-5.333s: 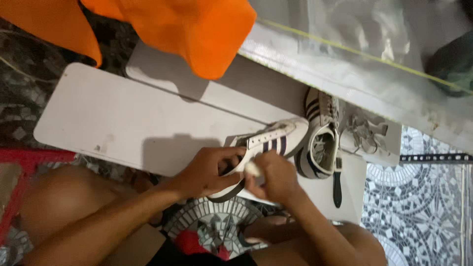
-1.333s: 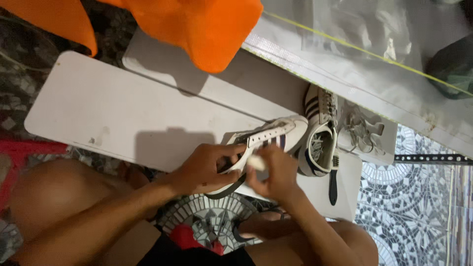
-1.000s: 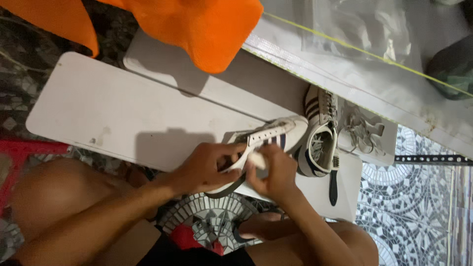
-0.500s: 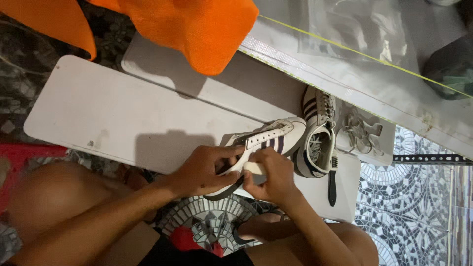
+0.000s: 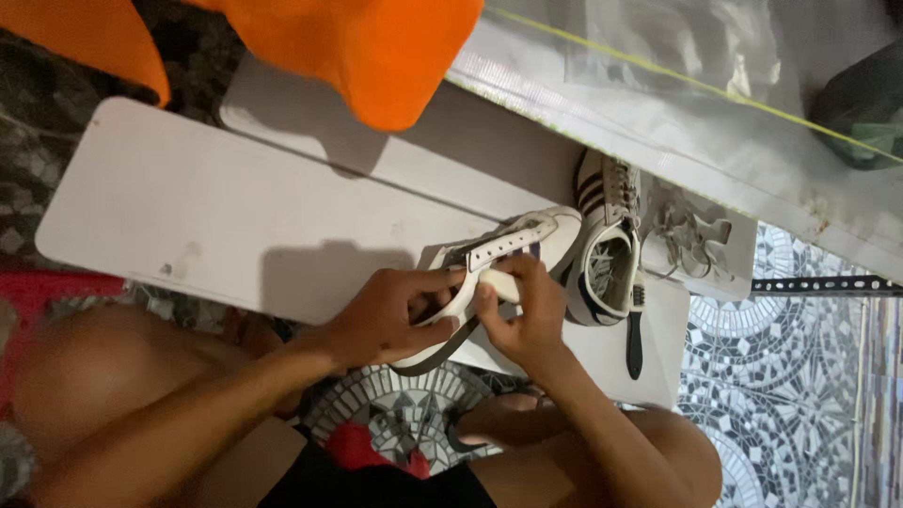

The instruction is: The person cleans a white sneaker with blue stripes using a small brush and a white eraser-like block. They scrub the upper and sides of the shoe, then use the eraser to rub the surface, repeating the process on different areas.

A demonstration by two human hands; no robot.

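Boards: two white boards, one across the left and middle of the frame, one behind it.
Cloth: orange cloth hangs at the upper left and top centre.
Shoes: two, both right of centre.
Left hand: below centre, fingers closed on the heel end of the held shoe.
Held shoe: white, dark stripes on its side, dark sole edge, lying tilted on the board's near edge.
Right hand: pinching the shoe's upper.
Second shoe: just right, touching, opening up.
Laces: loose pile of laces, right.
Brush: one dark brush beneath.
Bag: clear plastic bag, upper right.
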